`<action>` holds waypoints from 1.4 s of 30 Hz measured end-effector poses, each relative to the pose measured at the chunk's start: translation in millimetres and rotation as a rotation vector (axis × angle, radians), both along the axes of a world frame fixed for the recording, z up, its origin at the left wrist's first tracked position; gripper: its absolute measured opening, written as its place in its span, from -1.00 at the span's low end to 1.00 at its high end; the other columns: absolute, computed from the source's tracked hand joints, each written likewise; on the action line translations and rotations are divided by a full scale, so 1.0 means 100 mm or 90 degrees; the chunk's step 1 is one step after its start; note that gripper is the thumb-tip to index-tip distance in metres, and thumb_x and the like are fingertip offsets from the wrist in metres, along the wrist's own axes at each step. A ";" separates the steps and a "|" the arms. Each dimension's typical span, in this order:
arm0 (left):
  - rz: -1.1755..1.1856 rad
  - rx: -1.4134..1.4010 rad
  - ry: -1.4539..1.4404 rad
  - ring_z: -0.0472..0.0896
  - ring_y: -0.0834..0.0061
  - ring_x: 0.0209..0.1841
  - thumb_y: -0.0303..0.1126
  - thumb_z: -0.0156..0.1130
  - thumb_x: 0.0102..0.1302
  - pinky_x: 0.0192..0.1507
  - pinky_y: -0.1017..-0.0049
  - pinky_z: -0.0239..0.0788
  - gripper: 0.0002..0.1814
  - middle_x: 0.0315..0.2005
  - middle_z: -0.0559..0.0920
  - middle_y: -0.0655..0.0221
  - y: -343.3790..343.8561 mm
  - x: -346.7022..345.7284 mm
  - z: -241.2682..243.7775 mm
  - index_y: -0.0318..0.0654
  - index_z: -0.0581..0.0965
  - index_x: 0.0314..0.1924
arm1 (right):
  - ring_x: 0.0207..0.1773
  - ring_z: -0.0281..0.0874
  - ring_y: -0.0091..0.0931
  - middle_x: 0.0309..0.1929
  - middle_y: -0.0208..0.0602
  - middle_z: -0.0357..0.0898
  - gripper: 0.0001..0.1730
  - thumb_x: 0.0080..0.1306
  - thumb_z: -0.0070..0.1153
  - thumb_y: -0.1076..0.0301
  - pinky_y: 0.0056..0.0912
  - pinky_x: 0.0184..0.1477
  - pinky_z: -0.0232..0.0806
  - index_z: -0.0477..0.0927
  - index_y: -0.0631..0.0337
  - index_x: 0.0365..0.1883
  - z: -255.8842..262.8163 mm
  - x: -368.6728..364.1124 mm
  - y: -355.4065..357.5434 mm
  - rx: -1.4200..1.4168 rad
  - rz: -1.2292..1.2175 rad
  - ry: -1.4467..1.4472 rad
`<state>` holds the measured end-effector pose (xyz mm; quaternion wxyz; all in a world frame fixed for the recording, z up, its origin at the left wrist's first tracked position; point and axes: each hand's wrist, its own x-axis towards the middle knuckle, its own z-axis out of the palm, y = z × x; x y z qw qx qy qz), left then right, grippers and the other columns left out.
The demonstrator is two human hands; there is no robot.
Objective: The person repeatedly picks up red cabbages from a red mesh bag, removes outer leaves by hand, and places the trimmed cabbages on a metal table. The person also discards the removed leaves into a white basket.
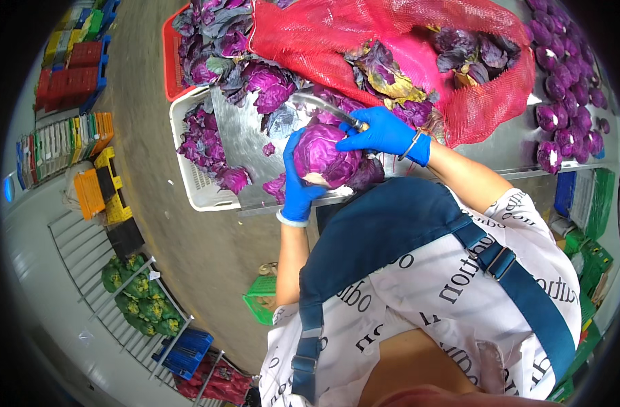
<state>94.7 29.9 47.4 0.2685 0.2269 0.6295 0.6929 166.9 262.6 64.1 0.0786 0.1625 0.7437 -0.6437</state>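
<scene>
My left hand (296, 185), in a blue glove, cups the left side and underside of a red cabbage head (326, 155) at the table's near edge. The pale cut stem end of the cabbage faces toward me. In my right hand (389, 133), also gloved in blue, is a knife (330, 108), its blade pointing up and left above the cabbage. Fingers of that hand also rest on the cabbage's right side. Loose purple leaves lie around it on the metal table (239, 119). Another red cabbage (272, 86) sits just beyond, among its outer leaves.
A red mesh sack (310, 46) with cabbages and withered leaves spreads across the table's far side. Several trimmed cabbages (567, 102) are lined up at right. A white crate (183, 175) of leaves stands at left, near a red crate (171, 61). A green crate (261, 297) is on the floor.
</scene>
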 end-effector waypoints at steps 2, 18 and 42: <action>0.057 0.002 -0.061 0.29 0.19 0.43 -0.07 0.67 -0.13 0.50 0.20 0.05 0.18 0.39 0.33 0.12 0.03 0.02 -0.10 -0.28 0.21 0.45 | -0.45 0.51 -0.60 -0.51 -0.37 0.58 -0.54 0.12 0.50 -0.01 -0.40 -0.36 0.39 0.68 0.22 -0.31 0.10 -0.02 0.02 0.018 0.072 -0.053; 0.095 0.082 -0.206 0.32 0.23 0.41 -0.10 0.63 -0.11 0.46 0.23 0.13 0.18 0.39 0.33 0.19 -0.04 0.07 -0.16 -0.25 0.20 0.48 | -0.33 0.66 -0.24 -0.41 -0.10 0.63 -0.68 0.20 0.31 0.20 -0.25 -0.28 0.45 0.68 0.17 -0.14 -0.20 0.03 0.05 0.095 -0.026 0.093; 0.245 0.103 -0.199 0.23 0.20 0.46 -0.41 0.39 -0.02 0.50 0.20 0.03 0.04 0.43 0.26 0.19 0.22 0.06 -0.12 -0.21 0.18 0.52 | -0.15 0.69 -0.09 -0.22 -0.03 0.69 -0.15 0.09 0.44 -0.15 -0.11 -0.14 0.50 0.48 0.07 0.27 0.12 0.00 -0.24 0.331 0.093 0.037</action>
